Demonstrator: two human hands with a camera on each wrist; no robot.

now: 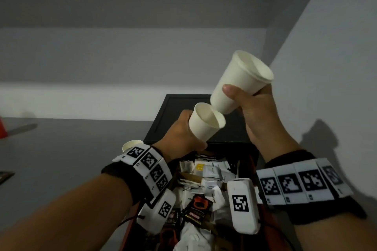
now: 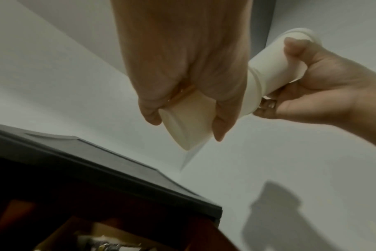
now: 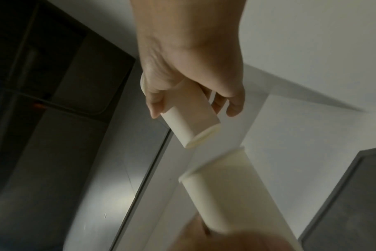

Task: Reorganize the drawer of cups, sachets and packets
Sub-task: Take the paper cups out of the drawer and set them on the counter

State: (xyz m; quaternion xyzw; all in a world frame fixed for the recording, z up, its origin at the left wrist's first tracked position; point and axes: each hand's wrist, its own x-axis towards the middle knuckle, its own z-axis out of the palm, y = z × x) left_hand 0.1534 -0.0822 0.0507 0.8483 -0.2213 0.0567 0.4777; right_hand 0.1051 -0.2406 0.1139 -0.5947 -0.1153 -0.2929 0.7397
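Observation:
Both hands are raised above the open drawer (image 1: 128, 232). My left hand (image 1: 181, 130) grips a short white paper cup (image 1: 206, 123), its mouth tilted up to the right. My right hand (image 1: 248, 100) grips a taller white cup (image 1: 240, 81) round its side, base pointing down-left at the short cup's mouth. In the right wrist view a small gap separates that base (image 3: 204, 137) from the short cup's rim (image 3: 215, 161). The drawer holds a jumble of white sachets (image 1: 210, 171) and dark packets (image 1: 195, 214).
A black cabinet top (image 1: 183, 108) lies behind the drawer, under the hands. Another white cup (image 1: 131, 144) stands on the grey surface left of my left wrist. A white wall (image 1: 326, 67) rises on the right. A red object (image 1: 2, 130) shows at the far left edge.

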